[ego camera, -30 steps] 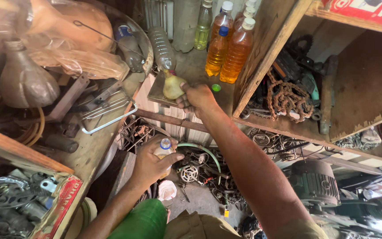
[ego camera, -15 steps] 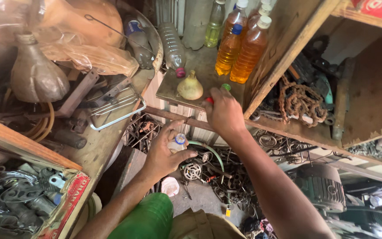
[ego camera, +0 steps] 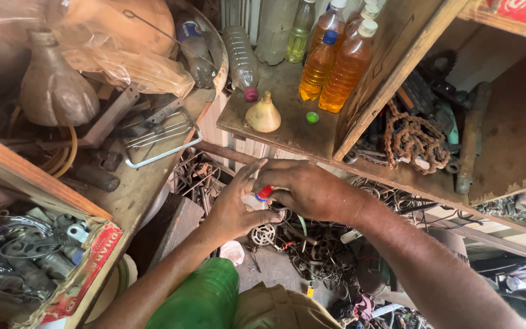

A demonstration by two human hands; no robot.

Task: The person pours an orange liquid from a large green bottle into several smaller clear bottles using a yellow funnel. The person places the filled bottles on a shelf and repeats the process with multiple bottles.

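Right hand (ego camera: 312, 189) has left the funnel (ego camera: 263, 114) on the shelf (ego camera: 287, 131) and now pinches the red cap (ego camera: 264, 193). Left hand (ego camera: 238, 204) grips the small bottle (ego camera: 252, 201) below the shelf; capping appears underway.

A worn wooden shelf (ego camera: 287, 125) is seen, with a yellow funnel (ego camera: 263, 113) stood mouth-down on it, a green cap (ego camera: 312, 117) lying just beside, and two amber-filled bottles (ego camera: 330, 70) set behind. A clear bottle (ego camera: 240, 60) is laid on its side. Left, a cluttered counter (ego camera: 130, 189) is topped by a wire rack (ego camera: 162, 135).
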